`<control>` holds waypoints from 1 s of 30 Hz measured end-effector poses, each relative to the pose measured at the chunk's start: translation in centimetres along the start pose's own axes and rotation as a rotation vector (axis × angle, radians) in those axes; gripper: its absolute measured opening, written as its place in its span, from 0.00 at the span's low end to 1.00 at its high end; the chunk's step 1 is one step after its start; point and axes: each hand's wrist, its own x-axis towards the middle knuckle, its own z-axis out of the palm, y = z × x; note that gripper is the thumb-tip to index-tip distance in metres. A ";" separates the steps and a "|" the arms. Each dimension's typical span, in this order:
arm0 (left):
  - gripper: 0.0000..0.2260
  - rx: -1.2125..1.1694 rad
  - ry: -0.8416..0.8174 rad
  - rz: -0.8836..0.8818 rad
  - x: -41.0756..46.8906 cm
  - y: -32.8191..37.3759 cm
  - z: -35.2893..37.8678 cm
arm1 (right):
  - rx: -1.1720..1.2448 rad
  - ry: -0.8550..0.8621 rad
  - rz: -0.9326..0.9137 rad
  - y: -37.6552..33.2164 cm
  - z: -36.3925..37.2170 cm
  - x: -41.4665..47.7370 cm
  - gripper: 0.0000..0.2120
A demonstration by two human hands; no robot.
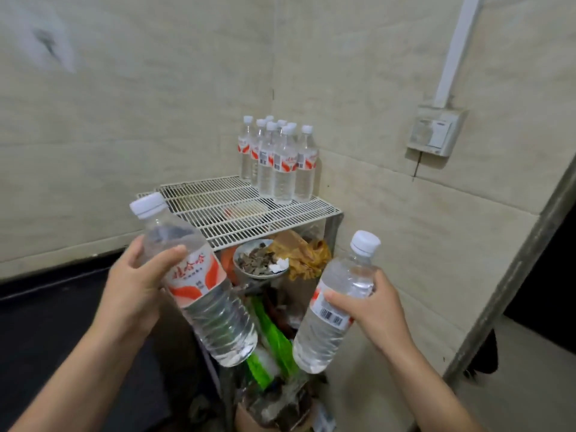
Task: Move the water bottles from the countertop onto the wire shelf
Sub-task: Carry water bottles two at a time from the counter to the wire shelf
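My left hand (137,279) grips a clear water bottle (199,294) with a white cap and red-and-white label, tilted with its cap up and to the left. My right hand (371,310) grips a second bottle (330,316), its cap leaning up and right. Both bottles hang in the air in front of the white wire shelf (218,210). Several identical bottles (279,163) stand upright in a cluster at the shelf's back right corner, against the wall.
Under the shelf sit a bowl of brown scraps (257,260), yellow-brown wrapping (308,257) and green plastic (271,338). A dark countertop (46,322) lies at left. A wall switch box (434,132) hangs at right. The shelf's front and left wires are bare.
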 end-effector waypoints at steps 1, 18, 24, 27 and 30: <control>0.29 0.001 -0.002 0.022 1.1 0.4 -0.2 | 0.013 -0.022 -0.021 -0.5 0.7 1.2 0.29; 0.17 0.107 0.234 0.214 32.3 -2.0 -4.5 | 0.069 -0.103 -0.306 -12.4 21.2 30.3 0.28; 0.19 0.244 0.269 0.198 40.7 -5.6 -5.3 | -0.099 -0.076 -0.251 -13.2 32.0 40.0 0.33; 0.19 0.257 0.293 0.144 44.2 -7.6 -5.4 | -0.210 -0.065 -0.207 -13.0 35.3 44.2 0.29; 0.22 0.332 0.244 0.079 48.6 -10.6 -5.7 | -0.365 -0.045 -0.131 -11.4 38.4 48.1 0.32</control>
